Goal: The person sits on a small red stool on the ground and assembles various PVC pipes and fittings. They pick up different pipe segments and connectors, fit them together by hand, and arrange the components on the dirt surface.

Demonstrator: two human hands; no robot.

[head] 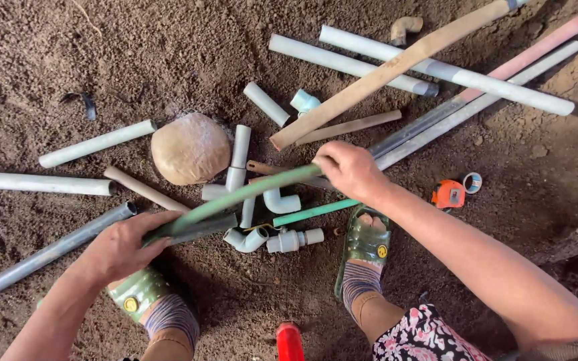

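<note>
My left hand (pixel 120 249) grips the near end of a green pipe (pixel 249 192) low at the left, together with a short dark grey pipe piece (pixel 202 229) under it. My right hand (pixel 350 170) is closed around the same green pipe further up, near the middle of the view. The pipe runs slanted between the two hands, held above the dirt. Beneath it lie white pipe elbows and fittings (pixel 262 237) and a second green pipe (pixel 316 212).
Long white and grey pipes (pixel 436 70) and a flat wooden slat (pixel 382 73) lie scattered on the brown dirt. A round tan stone (pixel 190 148) sits left of centre. An orange tape measure (pixel 448 194) and tape roll (pixel 472 182) lie right. My sandalled feet (pixel 364 244) stand below; a red object (pixel 289 342) is at the bottom.
</note>
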